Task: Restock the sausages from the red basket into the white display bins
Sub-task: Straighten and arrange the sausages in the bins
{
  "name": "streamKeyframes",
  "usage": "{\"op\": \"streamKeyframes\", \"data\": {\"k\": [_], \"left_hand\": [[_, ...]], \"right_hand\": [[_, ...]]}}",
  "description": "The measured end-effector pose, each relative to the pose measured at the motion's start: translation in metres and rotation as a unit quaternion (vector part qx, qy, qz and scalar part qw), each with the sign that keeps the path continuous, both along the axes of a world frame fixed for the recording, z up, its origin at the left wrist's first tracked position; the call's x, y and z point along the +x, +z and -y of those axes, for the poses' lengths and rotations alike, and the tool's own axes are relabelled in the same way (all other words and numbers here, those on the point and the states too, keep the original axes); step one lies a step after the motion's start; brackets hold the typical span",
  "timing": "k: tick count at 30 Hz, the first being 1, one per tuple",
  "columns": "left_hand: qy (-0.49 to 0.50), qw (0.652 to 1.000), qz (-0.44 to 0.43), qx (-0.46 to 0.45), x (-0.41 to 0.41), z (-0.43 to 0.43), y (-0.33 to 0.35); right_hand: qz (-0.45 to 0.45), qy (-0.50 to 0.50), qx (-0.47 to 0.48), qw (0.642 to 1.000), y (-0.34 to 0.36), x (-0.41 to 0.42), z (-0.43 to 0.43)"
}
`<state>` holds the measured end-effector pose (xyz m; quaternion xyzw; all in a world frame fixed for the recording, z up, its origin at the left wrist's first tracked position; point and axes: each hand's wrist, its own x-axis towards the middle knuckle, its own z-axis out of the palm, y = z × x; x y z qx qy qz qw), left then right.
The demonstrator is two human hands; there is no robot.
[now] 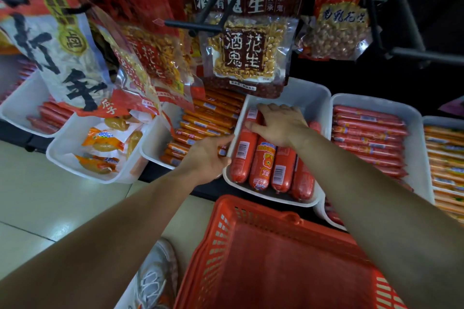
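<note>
**Both hands at the middle white bin**

Nearest: red basket point(251, 211), bottom centre, red floor in plain view, far rim just below the shelf edge. Beside it on the left: grey shoe point(157, 276) on pale floor tiles point(37, 183).

Just beyond the basket: white bin point(303, 88), tilted toward the camera. Holds thick red sausages point(262, 160), lying side by side, lengthwise, barcodes and labels up.

Left hand point(206, 155): clamped on the bin's left rim, thumb along the top edge, fingers curled at the near corner.

Right hand point(278, 125): palm down over the far half of the bin. Thumb and fingers curled round the far sausage point(251, 114) at the bin's left wall. Covers the sausages beneath; cannot tell how many lie under it.

Neighbours, rim to rim:
- left, orange sausage bin point(150, 148), thin orange sticks stacked crosswise;
- right, red sausage bin point(376, 100), thin red sticks stacked crosswise;
- further left, snack bin point(62, 155), yellow-and-orange wrapped snacks.

Above: peanut packets point(247, 55) hanging on black hooks point(190, 25). Lowest packet overlaps the far left corner of the middle bin.
</note>
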<state>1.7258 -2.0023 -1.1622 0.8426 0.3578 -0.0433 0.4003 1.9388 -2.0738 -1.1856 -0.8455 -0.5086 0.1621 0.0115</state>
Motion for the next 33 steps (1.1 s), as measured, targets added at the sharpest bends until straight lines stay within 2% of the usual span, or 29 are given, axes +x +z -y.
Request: {"op": "streamKeyframes", "data": {"k": [1, 4, 5, 7, 10, 14, 20, 28, 33], "left_hand": [[-0.005, 1.0, 0.002, 0.019, 0.001, 0.002, 0.002], [-0.053, 0.979, 0.01, 0.198, 0.006, 0.012, 0.008], [-0.083, 0.971, 0.008, 0.223, 0.009, 0.017, 0.009], [-0.143, 0.97, -0.024, 0.197, 0.016, 0.027, 0.009], [-0.171, 0.967, -0.067, 0.176, 0.022, 0.032, 0.001], [-0.184, 0.962, -0.045, 0.195, 0.017, 0.025, -0.004], [-0.185, 0.962, -0.042, 0.195, 0.017, 0.025, -0.009], [-0.193, 0.962, -0.052, 0.189, 0.018, 0.023, -0.008], [-0.191, 0.963, -0.047, 0.187, 0.018, 0.023, -0.009]], "right_hand": [[0.02, -0.009, 0.01, 1.0, -0.001, 0.004, 0.009], [0.036, -0.059, -0.014, 0.998, -0.004, 0.022, 0.041], [0.033, -0.055, -0.028, 0.998, -0.005, 0.027, 0.049], [0.032, -0.036, -0.038, 0.998, -0.006, 0.032, 0.056], [0.021, -0.042, -0.047, 0.998, -0.007, 0.03, 0.049], [0.028, -0.075, -0.049, 0.996, -0.008, 0.027, 0.044], [0.061, -0.072, -0.015, 0.995, -0.012, 0.031, 0.049], [-0.005, -0.069, -0.021, 0.997, -0.007, 0.033, 0.045], [0.01, -0.058, -0.005, 0.998, -0.01, 0.034, 0.047]]}}
